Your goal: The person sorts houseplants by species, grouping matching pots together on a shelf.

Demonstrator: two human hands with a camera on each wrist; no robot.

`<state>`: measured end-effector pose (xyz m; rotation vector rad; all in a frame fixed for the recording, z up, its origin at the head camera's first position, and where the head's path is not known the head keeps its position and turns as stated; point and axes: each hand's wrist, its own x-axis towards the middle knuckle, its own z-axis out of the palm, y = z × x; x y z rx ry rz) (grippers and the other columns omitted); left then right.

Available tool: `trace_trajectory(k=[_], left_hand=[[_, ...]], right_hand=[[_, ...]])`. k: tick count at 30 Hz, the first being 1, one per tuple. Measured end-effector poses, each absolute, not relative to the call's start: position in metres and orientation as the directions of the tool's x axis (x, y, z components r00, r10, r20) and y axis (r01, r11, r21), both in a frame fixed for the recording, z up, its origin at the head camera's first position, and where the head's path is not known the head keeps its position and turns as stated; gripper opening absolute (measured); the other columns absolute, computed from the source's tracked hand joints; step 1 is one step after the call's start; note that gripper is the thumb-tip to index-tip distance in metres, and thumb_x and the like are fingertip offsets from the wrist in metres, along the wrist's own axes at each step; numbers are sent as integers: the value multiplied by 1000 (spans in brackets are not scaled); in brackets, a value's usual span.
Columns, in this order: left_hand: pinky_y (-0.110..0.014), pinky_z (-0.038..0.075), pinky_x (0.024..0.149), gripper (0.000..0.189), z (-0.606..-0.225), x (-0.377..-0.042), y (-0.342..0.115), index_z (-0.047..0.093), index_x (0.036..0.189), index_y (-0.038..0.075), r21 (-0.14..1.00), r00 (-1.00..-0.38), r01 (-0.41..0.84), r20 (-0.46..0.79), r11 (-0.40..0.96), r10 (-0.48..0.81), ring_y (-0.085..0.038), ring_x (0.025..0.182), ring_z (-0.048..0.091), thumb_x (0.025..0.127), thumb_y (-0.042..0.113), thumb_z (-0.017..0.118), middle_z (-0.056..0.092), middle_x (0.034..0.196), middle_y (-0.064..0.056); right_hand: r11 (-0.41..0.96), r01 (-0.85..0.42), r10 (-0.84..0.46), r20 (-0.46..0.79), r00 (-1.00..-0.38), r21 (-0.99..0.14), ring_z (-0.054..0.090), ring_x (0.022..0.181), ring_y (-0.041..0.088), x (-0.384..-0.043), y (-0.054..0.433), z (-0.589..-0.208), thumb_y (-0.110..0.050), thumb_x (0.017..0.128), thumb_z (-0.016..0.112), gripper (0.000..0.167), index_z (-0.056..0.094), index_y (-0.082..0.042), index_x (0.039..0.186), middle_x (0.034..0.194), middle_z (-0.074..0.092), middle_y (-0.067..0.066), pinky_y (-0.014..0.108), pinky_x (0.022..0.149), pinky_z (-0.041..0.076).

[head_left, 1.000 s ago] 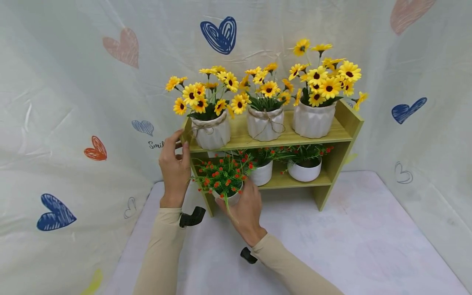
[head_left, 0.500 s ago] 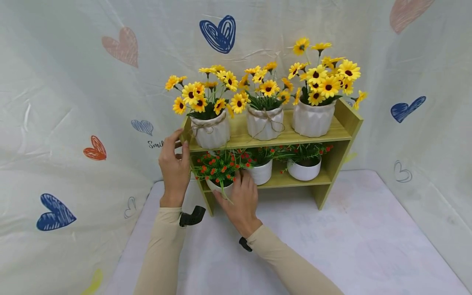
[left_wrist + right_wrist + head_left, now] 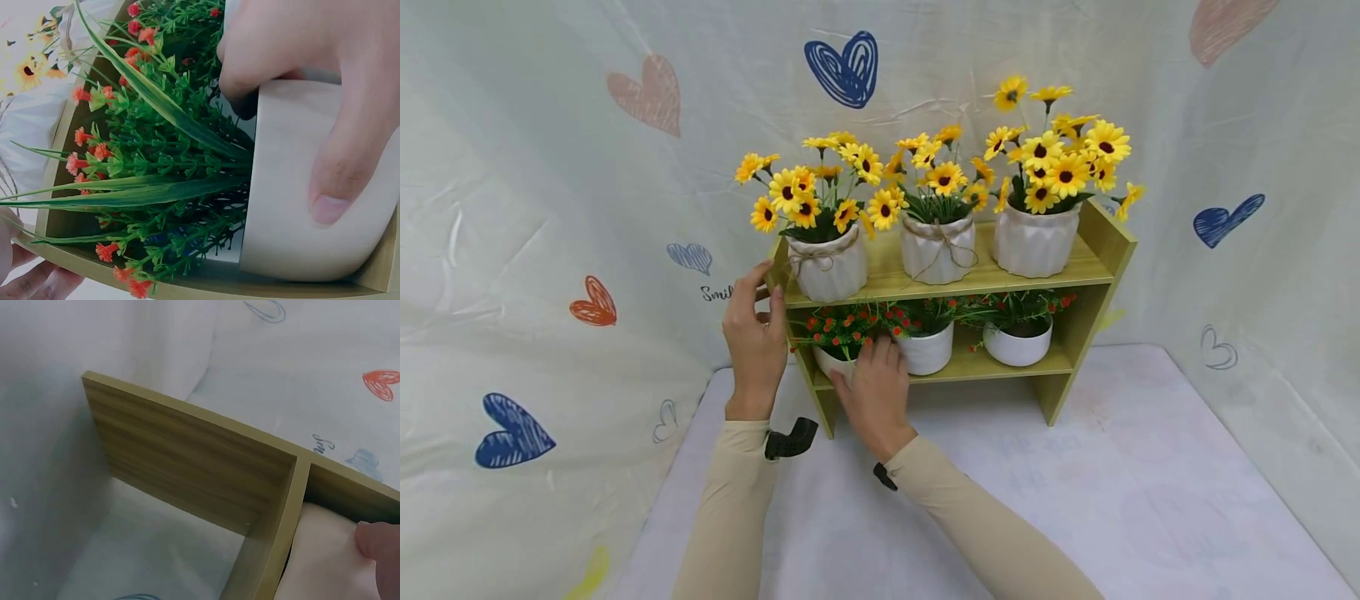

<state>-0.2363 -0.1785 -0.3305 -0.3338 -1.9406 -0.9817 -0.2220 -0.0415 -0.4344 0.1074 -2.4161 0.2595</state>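
Note:
A two-tier wooden shelf (image 3: 1086,267) stands on the table, and my left hand (image 3: 754,342) pinches its left side panel near the top tier. My right hand (image 3: 877,392) grips a white pot (image 3: 281,187) of green foliage with small red flowers (image 3: 838,321), at the left end of the lower tier. In the left wrist view the thumb (image 3: 337,187) presses the pot's outside while other fingers curl over the rim. The right wrist view shows the pot (image 3: 331,556) against the lower board, beside the side panel. Part of the pot is hidden behind my right hand in the head view.
Two more white pots, a middle one (image 3: 927,350) and a right one (image 3: 1018,343), share the lower tier. Above stand three yellow-flowered pots, left (image 3: 829,271), middle (image 3: 937,252) and right (image 3: 1036,242). A heart-printed curtain (image 3: 550,208) hangs behind the white table (image 3: 1075,500).
My right hand has moved the red-flowered pot back and left, from in front of the shelf into the lower tier. My left hand has stayed at the side panel.

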Motion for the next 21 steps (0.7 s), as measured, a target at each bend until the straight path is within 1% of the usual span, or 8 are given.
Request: trace_trajectory(k=[3,5,10,13,15,17,21], left_hand=[[-4,44,73,32,-330,-236,-178,63,138,-2,505,-553,573,819,645,-150,-40,103,72,108,8,59,68,125,-24],[-4,44,73,32,-330,-236,-178,63,138,-2,508,-556,571,817,645,-152,-40,103,72,108,8,59,68,125,-24],[-4,44,73,32,-332,-236,-178,63,138,-2,517,-565,568,811,640,-154,-40,104,72,108,8,59,68,124,-25],[-4,44,73,32,-332,-237,-178,63,138,-2,517,-566,568,810,641,-152,-40,104,72,108,8,59,68,123,-25],[-5,44,73,32,-332,-237,-178,63,138,-2,518,-563,569,811,639,-156,-41,103,72,108,8,59,68,123,-24],[-4,44,73,31,-332,-237,-178,63,138,-2,519,-563,569,811,638,-157,-41,103,72,108,7,59,68,124,-24],[-4,44,73,32,-331,-236,-178,63,138,-2,529,-569,570,806,628,-163,-41,104,72,107,5,59,67,126,-24]], right_hand=[[978,-134,6,661,-750,-160,59,104,32,-225,-44,-435,-62,86,82,71,70,3,114,118,62,19,40,89,53],[973,-144,9,653,-757,-180,60,107,33,-225,-44,-435,-59,86,82,72,68,4,118,121,61,21,41,92,53],[949,-212,-18,631,-775,-233,59,120,38,-217,-39,-438,-50,91,82,79,54,8,137,134,56,25,43,104,52],[930,-264,-37,647,-762,-257,57,128,37,-211,-33,-442,-46,90,84,86,46,8,146,142,53,25,42,109,50],[909,-307,-51,657,-752,-281,56,131,36,-205,-28,-446,-43,89,86,90,43,7,150,144,52,24,41,110,50],[882,-356,-63,669,-741,-310,57,130,35,-197,-22,-449,-39,88,88,90,43,7,151,145,53,23,42,108,52],[827,-427,-72,684,-726,-366,61,123,34,-178,-8,-460,-32,88,89,80,50,5,147,140,56,22,44,99,57]])
